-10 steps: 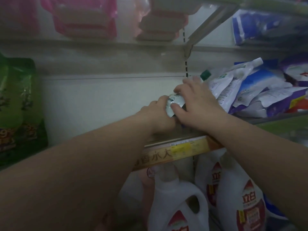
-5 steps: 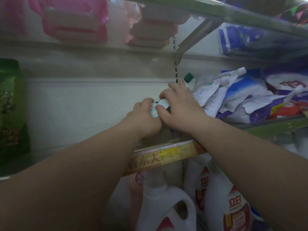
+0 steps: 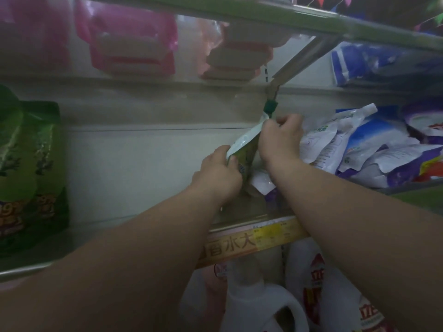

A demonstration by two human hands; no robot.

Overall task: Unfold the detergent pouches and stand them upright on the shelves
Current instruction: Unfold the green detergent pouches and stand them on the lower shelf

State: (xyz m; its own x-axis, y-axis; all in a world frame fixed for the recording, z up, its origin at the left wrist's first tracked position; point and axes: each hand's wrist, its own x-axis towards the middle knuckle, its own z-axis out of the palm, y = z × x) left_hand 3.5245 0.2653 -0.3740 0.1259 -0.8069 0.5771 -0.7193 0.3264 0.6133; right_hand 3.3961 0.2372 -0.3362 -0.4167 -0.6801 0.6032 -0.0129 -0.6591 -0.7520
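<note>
On the middle shelf [image 3: 239, 213], just left of the heap of slumped pouches [image 3: 354, 149], one detergent pouch [image 3: 247, 149] stands tilted, its green cap [image 3: 270, 107] pointing up and to the right toward the back wall. The left hand [image 3: 219, 172] grasps the pouch's lower left edge, thumb pressed on the printed face, while the right hand [image 3: 280, 140] is clenched round the upper part just under the spout. The pouch looks like soft, glossy film with liquid inside, so I judge it floppy, a little slippery and bottom-heavy; it should sag wherever it is unsupported. The stiffer places to hold are probably the sealed side seams and the neck below the cap. Its base is hidden behind the left hand, so whether the bottom gusset is spread flat cannot be told.
</note>
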